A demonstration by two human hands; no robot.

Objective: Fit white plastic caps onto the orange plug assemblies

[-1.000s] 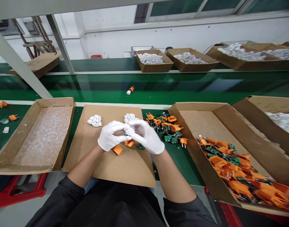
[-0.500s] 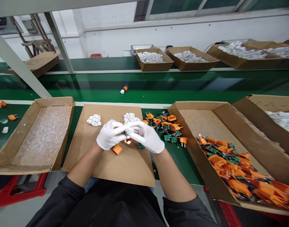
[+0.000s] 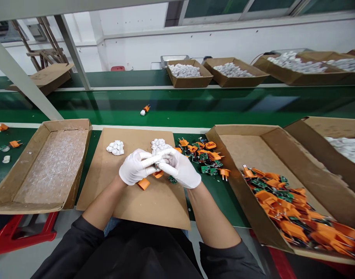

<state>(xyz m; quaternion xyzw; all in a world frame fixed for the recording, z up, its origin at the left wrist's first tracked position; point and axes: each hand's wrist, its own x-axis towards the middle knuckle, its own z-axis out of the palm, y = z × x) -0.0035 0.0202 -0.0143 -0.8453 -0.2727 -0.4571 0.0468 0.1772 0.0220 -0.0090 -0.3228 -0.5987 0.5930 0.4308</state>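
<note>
between the fingertips of the left hand [image 3: 132, 168] and right hand [image 3: 185, 170], in the head view, both pinching, sat a small part [image 3: 157, 166], mostly hidden. slick gloves risked dropping it onto the orange piece [image 3: 158, 174] just below; straying knuckles risked scattering the white caps [image 3: 159, 145] just beyond the fingers.

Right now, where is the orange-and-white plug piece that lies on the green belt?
In the head view, the plug piece lies slightly left of centre on the green belt, beyond the cardboard sheet and the gloved hands.
</note>
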